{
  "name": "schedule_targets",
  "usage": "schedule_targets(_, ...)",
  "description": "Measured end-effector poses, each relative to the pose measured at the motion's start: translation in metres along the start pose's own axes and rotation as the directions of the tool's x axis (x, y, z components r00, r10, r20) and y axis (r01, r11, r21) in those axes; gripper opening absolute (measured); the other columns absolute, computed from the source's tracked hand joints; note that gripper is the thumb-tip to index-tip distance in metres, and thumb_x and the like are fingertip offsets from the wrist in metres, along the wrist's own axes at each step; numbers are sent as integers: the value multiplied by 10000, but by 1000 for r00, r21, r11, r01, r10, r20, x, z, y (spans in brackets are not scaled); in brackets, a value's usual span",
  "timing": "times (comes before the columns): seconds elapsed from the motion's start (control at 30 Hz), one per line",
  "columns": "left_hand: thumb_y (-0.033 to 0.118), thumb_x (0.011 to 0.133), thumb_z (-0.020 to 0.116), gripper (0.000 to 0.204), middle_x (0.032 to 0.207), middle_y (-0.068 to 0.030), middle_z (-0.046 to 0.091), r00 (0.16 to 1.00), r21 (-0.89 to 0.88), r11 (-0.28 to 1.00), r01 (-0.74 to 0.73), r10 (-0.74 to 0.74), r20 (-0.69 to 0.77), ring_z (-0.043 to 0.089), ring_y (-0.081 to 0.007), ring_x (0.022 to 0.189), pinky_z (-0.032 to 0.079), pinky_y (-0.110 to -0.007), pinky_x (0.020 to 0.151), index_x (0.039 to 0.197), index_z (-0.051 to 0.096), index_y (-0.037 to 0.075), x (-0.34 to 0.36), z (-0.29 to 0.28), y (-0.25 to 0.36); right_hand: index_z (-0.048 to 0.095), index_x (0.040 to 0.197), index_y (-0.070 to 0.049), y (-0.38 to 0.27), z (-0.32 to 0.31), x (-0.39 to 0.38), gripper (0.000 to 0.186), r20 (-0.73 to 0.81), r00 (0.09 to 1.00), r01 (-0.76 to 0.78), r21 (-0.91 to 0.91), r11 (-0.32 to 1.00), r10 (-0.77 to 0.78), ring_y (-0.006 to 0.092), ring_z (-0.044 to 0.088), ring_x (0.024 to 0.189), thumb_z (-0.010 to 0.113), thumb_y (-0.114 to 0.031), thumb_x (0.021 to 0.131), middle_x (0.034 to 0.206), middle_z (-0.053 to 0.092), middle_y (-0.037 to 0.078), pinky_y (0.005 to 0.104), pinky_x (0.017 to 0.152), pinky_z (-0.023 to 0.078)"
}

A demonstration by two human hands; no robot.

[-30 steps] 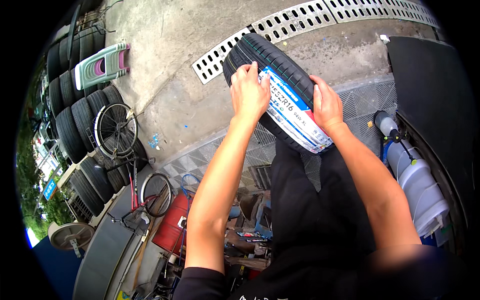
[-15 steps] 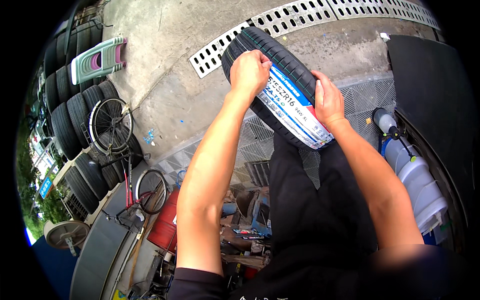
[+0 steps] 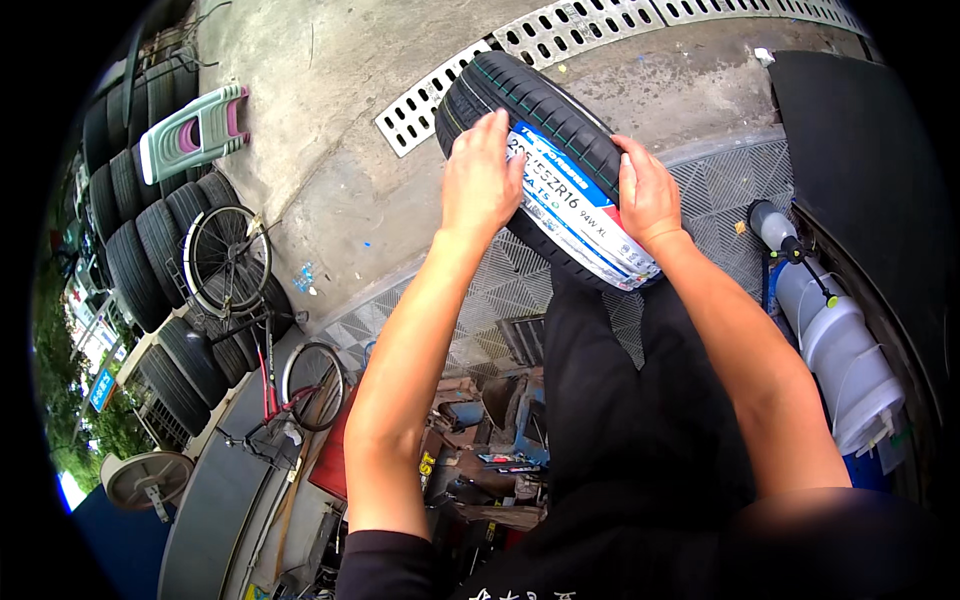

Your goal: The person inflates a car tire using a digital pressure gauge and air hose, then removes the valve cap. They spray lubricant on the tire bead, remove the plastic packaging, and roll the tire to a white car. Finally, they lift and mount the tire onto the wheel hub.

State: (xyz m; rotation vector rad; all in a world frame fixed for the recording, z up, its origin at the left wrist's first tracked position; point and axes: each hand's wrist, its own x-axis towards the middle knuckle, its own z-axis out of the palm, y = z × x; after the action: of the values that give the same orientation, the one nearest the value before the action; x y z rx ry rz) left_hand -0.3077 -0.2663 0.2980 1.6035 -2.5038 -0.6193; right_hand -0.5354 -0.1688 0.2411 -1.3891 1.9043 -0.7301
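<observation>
A black tire [image 3: 535, 100] stands on its tread in front of my legs, a white and blue paper label [image 3: 575, 205] running along its tread. My left hand [image 3: 480, 185] lies on the left part of the tread, fingers stretched out and close together, thumb over the label's upper end. At the right edge of the tire, my right hand [image 3: 651, 198] grips the shoulder, its thumb beside the label's red patch. The tire's lower end meets my dark trousers.
Stacked tires [image 3: 135, 265] and a pale green stool [image 3: 195, 133] stand left, near a red bicycle [image 3: 268, 375]. A slotted drain cover [image 3: 575, 32] crosses the far floor. Right are white plastic containers [image 3: 850, 370] and a black panel [image 3: 850, 170]. Tools and parts [image 3: 490, 440] lie below.
My left hand has gone from a closed pinch at the label's upper end to stretched fingers on the tread, uncovering more of the label. My right hand keeps its place on the tire.
</observation>
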Motion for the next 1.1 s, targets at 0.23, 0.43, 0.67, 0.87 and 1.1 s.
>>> schedule_targets(0.23, 205, 929, 721, 314, 1151, -124, 739, 995, -81, 992, 93, -90, 39, 702, -325, 1032, 559, -419, 902, 1217, 733, 78, 11, -4, 6, 622, 1334, -117, -3, -5, 2, 326, 40, 999, -28, -27, 999, 29, 428, 674, 1099, 456, -207, 1068, 1200, 720, 197, 479, 935, 533)
schedule_targets(0.43, 414, 1047, 558, 570, 1307, -233, 669, 303, -506, 551, 663, -816, -492, 547, -423, 1320, 418, -489, 1097, 1399, 563, -34, -30, 60, 39, 576, 1392, -100, -4, -4, 2, 357, 63, 998, 3, -7, 1000, -3, 418, 665, 1148, 436, -208, 1082, 1257, 706, 197, 474, 973, 523)
schedule_targets(0.67, 598, 1071, 391, 748, 1280, -302, 669, -11, -711, 21, 703, -999, -40, 629, -481, 1176, 483, -519, 1003, 1346, 606, -63, -51, 103, 86, 462, 1536, -93, -25, -25, 48, 634, 206, 918, 360, -67, 931, -340, 356, 437, 1463, 583, -26, 917, 1575, 489, 159, 469, 1209, 353)
schedule_targets(0.87, 553, 1055, 479, 667, 1185, -285, 705, -33, -710, 29, 704, -997, -73, 660, -473, 1099, 510, -518, 935, 1321, 620, -42, -52, 95, 94, 627, 1384, -46, -93, 1, 113, 546, 625, 534, 776, -95, 624, -570, 335, 580, 1264, 734, -140, 858, 1379, 640, 136, 434, 1052, 492)
schedule_targets(1.1, 530, 1035, 537, 633, 1146, -275, 714, -50, -708, 50, 704, -992, -119, 677, -460, 1055, 523, -516, 904, 1303, 628, -37, -57, 101, 88, 750, 992, -1, -131, 28, 143, 201, 831, 509, 691, -240, 682, -224, 386, 691, 1002, 724, -118, 831, 1007, 738, 181, 456, 896, 555)
